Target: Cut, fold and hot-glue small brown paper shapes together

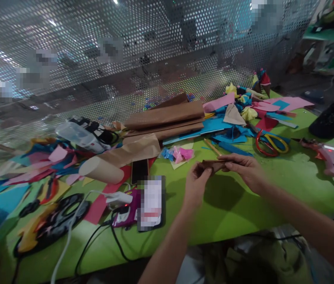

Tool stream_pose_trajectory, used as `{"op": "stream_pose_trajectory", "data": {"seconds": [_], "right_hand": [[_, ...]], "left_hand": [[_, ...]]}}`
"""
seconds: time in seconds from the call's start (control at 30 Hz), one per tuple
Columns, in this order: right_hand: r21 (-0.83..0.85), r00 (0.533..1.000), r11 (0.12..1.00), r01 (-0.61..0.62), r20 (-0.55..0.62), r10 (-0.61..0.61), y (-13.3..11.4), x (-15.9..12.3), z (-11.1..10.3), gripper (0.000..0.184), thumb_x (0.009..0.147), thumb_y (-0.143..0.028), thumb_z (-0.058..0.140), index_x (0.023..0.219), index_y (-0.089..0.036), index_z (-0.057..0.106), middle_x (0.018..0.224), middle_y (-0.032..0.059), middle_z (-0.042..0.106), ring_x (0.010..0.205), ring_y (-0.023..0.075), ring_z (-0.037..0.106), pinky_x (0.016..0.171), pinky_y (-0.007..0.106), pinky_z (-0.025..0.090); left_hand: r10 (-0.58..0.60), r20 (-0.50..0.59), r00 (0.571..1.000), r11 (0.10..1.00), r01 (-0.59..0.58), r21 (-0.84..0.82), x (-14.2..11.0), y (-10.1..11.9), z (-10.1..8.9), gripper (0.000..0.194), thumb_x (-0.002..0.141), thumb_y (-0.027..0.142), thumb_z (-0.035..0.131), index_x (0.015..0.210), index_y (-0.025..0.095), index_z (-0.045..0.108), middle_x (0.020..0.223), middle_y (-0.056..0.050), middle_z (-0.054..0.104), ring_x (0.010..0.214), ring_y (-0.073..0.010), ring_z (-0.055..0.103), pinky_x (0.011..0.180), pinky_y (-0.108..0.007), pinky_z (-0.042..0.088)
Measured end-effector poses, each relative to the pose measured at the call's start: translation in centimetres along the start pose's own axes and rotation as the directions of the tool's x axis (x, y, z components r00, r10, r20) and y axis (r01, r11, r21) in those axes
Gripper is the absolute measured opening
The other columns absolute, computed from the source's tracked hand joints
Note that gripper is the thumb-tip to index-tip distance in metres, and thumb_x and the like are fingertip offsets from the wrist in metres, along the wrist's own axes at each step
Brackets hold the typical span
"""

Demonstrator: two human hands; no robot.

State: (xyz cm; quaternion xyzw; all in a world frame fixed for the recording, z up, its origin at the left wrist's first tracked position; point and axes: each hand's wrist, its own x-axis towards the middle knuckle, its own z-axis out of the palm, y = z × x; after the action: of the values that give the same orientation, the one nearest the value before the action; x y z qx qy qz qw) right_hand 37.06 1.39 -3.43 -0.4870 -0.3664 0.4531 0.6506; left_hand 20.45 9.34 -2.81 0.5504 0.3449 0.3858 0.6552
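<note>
Both hands hold one small folded piece of brown paper (214, 165) over the green table (184, 221). My left hand (196, 176) is closed around its left end, fingers curled under it. My right hand (242, 169) pinches the right end between thumb and fingers. Just behind the paper lie a thin tan stick (212, 148) and a blue rolled piece (233, 149). Left of these sits a clear bag of pink and blue pieces (178, 154). Scissors with red and yellow handles (270, 142) rest beyond my right hand.
A pink glue gun (328, 154) with a black cord stands at the right. Brown paper sheets (163, 114) lie at the back. To the left are a purple power strip (128, 209), a phone (152, 205), a paper roll (100, 170) and a yellow-and-black glue gun (36, 232).
</note>
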Motion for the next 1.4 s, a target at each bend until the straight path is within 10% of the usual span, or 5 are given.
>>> {"op": "stream_pose_trajectory", "data": {"seconds": [0.53, 1.4], "right_hand": [[0.078, 0.999, 0.996, -0.037, 0.006, 0.037, 0.1, 0.1, -0.2, 0.025, 0.083, -0.026, 0.074, 0.106, -0.029, 0.083, 0.112, 0.005, 0.079, 0.089, 0.019, 0.07, 0.09, 0.037, 0.053], [-0.37, 0.976, 0.904, 0.214, 0.051, -0.211, -0.2, -0.3, -0.4, 0.031, 0.094, -0.023, 0.06, 0.113, -0.039, 0.079, 0.109, 0.0022, 0.065, 0.094, 0.0171, 0.064, 0.086, 0.031, 0.053]], "left_hand": [[0.029, -0.019, 0.999, 0.999, -0.03, -0.016, -0.1, 0.0, 0.1, 0.01, 0.08, 0.024, 0.071, 0.084, 0.017, 0.065, 0.08, 0.001, 0.065, 0.077, -0.0125, 0.059, 0.078, -0.026, 0.048], [-0.086, 0.054, 0.995, 0.966, 0.097, -0.24, -0.1, -0.3, -0.7, 0.015, 0.085, 0.032, 0.069, 0.09, 0.017, 0.071, 0.086, -0.002, 0.071, 0.073, -0.0126, 0.066, 0.073, -0.026, 0.054]]}}
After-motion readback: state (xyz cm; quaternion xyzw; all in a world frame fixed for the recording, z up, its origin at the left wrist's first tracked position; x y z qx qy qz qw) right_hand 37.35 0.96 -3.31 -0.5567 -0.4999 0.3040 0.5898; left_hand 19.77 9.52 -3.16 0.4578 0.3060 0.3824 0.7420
